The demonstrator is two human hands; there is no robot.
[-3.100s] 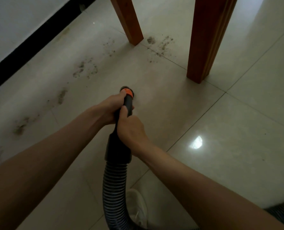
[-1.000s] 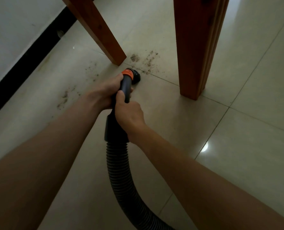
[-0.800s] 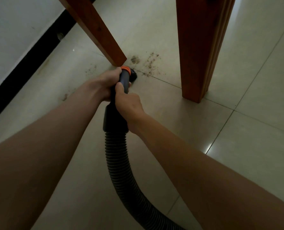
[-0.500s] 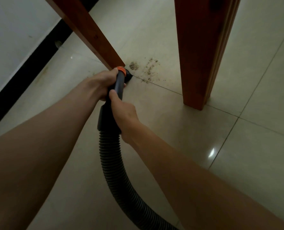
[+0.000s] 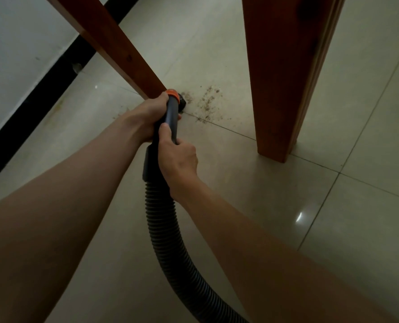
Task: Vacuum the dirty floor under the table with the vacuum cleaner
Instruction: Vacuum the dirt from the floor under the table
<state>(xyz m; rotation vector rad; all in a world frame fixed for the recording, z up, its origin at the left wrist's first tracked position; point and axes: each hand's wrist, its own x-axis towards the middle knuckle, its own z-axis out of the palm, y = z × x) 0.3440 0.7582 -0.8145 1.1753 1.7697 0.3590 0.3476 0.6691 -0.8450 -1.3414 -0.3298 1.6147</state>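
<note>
Both hands grip the dark vacuum wand (image 5: 171, 115), which ends in an orange collar and a black nozzle (image 5: 181, 103) pressed to the floor. My left hand (image 5: 147, 115) wraps the wand near the collar. My right hand (image 5: 177, 157) holds it lower, just above the ribbed black hose (image 5: 168, 238). The nozzle touches the left edge of a brown dirt patch (image 5: 206, 102) lying between two wooden table legs. Faint specks (image 5: 123, 112) remain left of my left wrist.
A slanted wooden leg (image 5: 114, 45) stands right behind the nozzle; a thick upright leg (image 5: 284, 73) stands to the right. A white wall with black skirting (image 5: 42, 82) runs along the left. Glossy beige tiles (image 5: 333, 229) spread to the right.
I have moved forward and pushed the nozzle from the open tile up to the slanted leg's foot. It now touches the dirt patch between the legs. Left-side dirt looks mostly gone.
</note>
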